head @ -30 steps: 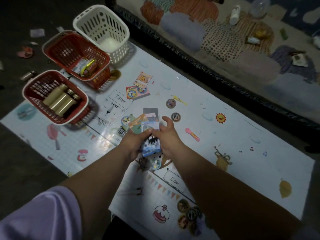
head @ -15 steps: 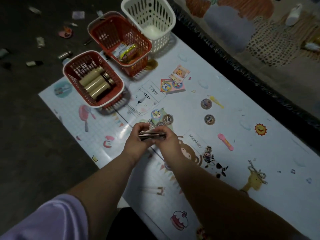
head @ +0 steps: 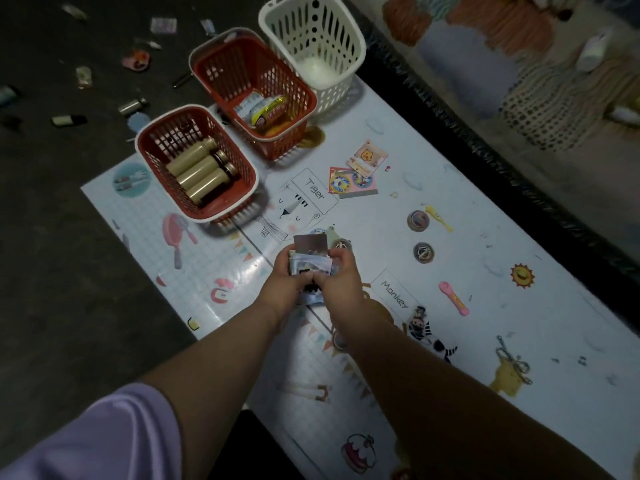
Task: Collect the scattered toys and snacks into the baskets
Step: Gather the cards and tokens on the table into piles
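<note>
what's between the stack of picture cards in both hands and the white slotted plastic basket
Nothing blocks the card stack outright. The red plastic basket with snack packets sits just left of the straight line to the white basket.

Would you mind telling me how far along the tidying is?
Partly done. Three tan bottles lie in the near red basket and snack packets in the far red basket. The left hand and right hand hold a stack of cards. Left out: loose cards, two round discs and a pink toy on the mat, plus small items on the floor.
</note>
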`<state>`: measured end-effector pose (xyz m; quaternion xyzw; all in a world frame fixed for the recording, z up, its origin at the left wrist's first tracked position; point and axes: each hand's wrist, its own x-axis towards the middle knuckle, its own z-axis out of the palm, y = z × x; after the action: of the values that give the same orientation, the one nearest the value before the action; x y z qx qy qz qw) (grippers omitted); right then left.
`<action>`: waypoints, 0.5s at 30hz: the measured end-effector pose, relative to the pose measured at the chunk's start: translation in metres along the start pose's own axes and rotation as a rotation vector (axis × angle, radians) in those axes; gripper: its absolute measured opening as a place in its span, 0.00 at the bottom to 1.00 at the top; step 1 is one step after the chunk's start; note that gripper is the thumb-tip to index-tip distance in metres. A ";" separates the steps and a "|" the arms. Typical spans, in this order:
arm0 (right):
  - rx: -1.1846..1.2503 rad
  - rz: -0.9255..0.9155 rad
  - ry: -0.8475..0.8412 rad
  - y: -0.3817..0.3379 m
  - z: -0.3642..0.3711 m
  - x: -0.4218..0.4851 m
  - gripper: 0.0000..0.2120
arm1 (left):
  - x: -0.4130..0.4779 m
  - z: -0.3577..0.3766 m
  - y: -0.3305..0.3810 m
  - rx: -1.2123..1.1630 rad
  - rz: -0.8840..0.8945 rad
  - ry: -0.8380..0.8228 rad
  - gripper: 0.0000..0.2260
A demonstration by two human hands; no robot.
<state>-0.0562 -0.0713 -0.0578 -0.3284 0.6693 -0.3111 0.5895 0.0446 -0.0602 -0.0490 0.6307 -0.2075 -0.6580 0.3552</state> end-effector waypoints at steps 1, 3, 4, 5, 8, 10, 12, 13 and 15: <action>0.019 0.005 0.002 -0.009 -0.004 0.000 0.18 | 0.000 0.003 0.007 0.037 0.009 -0.009 0.27; 0.077 0.055 -0.033 -0.024 -0.009 -0.001 0.15 | 0.001 0.006 0.017 0.125 0.023 -0.005 0.30; 0.109 0.085 -0.050 -0.033 -0.012 -0.002 0.14 | -0.001 0.009 0.025 0.160 0.011 0.015 0.31; 0.140 0.106 -0.069 -0.043 -0.014 -0.005 0.14 | -0.002 0.012 0.030 0.166 -0.009 0.036 0.30; 0.208 0.105 -0.123 -0.065 -0.019 -0.006 0.11 | -0.005 0.022 0.045 0.068 -0.069 0.046 0.15; 0.239 0.133 -0.115 -0.076 -0.021 0.000 0.13 | 0.000 0.026 0.054 0.025 -0.099 0.062 0.09; 0.287 0.159 -0.111 -0.083 -0.022 0.016 0.14 | 0.015 0.027 0.059 0.001 -0.107 0.078 0.09; 0.298 0.172 -0.095 -0.086 -0.023 0.027 0.15 | 0.025 0.027 0.062 0.013 -0.102 0.086 0.10; 0.204 0.180 -0.009 -0.089 -0.025 0.053 0.18 | 0.047 0.028 0.070 0.049 -0.084 0.138 0.12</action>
<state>-0.0796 -0.1655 -0.0147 -0.2068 0.6584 -0.3218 0.6482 0.0335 -0.1457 -0.0267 0.6913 -0.1720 -0.6219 0.3252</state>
